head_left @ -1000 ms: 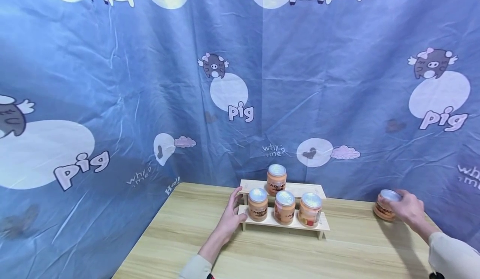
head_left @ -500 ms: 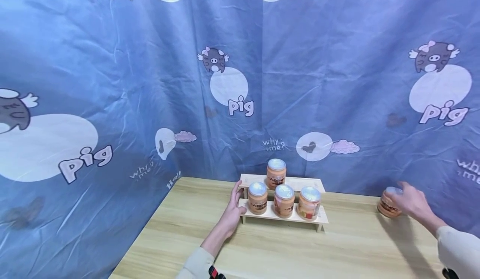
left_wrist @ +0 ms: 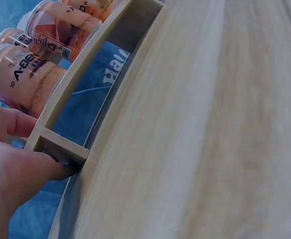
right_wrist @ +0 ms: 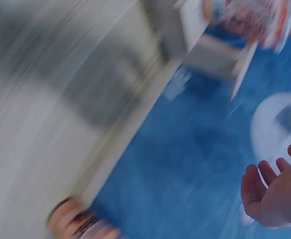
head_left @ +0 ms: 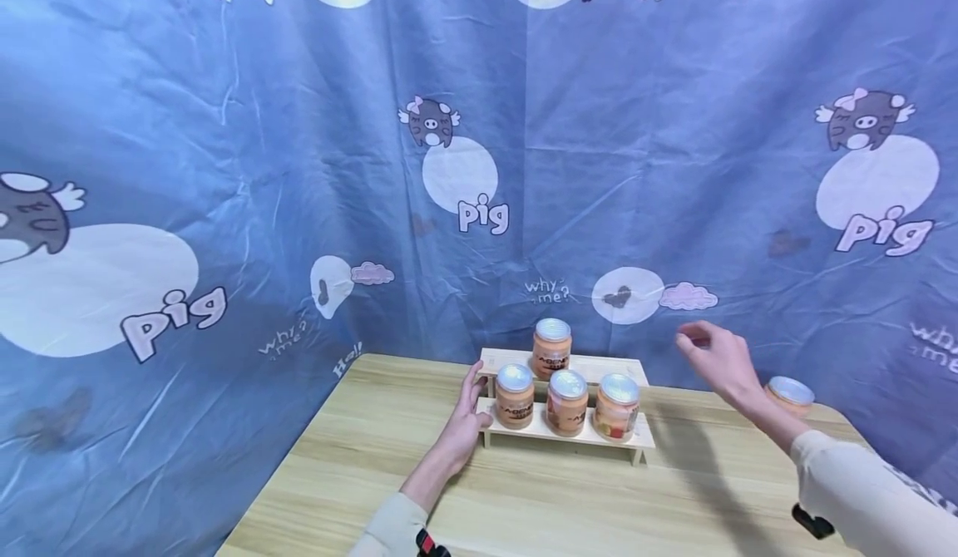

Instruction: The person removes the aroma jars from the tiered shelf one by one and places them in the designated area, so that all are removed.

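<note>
A two-step wooden rack (head_left: 609, 368) stands near the back of the table. My left hand (head_left: 461, 432) grips its left end; the left wrist view shows the thumb and a finger around the end support (left_wrist: 60, 144). One orange jar (head_left: 552, 356) with a silvery lid sits on the upper step. Three similar jars line the lower step, the left (head_left: 515, 403), the middle (head_left: 566, 410) and the right jar (head_left: 617, 416). My right hand (head_left: 722, 363) is in the air right of the rack, fingers loosely bent, holding nothing. Behind its forearm, another jar (head_left: 792, 392) stands on the table, partly hidden.
The light wood table (head_left: 374, 457) meets a blue printed cloth (head_left: 584, 183) along its back edge. More of the cloth hangs along the left side. In the right wrist view, the lone jar (right_wrist: 80, 221) shows blurred near the table's edge.
My right hand has let go of the lone jar at the right and moved up and left toward the rack. The left hand stays on the rack's end. The view tilted slightly.
</note>
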A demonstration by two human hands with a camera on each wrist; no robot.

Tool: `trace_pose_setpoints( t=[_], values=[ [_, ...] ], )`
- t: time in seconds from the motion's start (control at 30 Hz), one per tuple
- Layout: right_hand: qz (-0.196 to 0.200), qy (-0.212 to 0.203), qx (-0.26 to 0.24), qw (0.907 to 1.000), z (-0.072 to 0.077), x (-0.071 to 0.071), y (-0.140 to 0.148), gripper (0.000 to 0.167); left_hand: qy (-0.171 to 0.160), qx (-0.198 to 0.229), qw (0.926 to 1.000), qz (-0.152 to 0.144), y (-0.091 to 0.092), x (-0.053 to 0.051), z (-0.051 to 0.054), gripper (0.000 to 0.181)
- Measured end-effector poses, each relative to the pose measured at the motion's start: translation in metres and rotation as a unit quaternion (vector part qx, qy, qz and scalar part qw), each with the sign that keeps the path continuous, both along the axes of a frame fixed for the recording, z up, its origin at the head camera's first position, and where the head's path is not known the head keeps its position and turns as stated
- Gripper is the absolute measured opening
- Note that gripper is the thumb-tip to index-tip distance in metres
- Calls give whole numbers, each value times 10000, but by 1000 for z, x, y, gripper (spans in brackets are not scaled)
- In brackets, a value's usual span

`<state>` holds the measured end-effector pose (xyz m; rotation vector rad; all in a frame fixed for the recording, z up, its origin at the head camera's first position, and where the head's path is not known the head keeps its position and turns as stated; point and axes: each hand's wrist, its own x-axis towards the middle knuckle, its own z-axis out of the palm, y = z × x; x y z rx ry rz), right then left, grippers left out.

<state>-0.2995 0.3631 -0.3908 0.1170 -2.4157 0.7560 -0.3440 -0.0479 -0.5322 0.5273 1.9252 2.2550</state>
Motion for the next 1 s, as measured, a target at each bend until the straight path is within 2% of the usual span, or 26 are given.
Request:
trace_pose_setpoints(
  t=[0.17,0.33,0.5,0.63,0.73,1.0],
  values=[
    [397,-164,-191,9989,8,-5,-47,34,-4,50,10000,0,0,0,-3,108],
    [892,-805,-463,9917,14,-12,-87,56,-8,10,10000,45,1,-3,-3,107],
    [1371,-1344,-467,9803,10,-22,-117,72,-31,60,10000,-1,5,-3,0,108],
    [1582,-1626,-409,9731,3,-32,-136,85,-41,102,9999,9,5,-3,-2,108],
    [1658,-1676,-505,9705,-2,-39,-146,87,-26,115,9999,40,3,-3,-3,108],
    [1590,-1388,-1149,9707,-9,-47,-149,72,-29,56,10000,32,2,-3,-3,109]
  ],
)
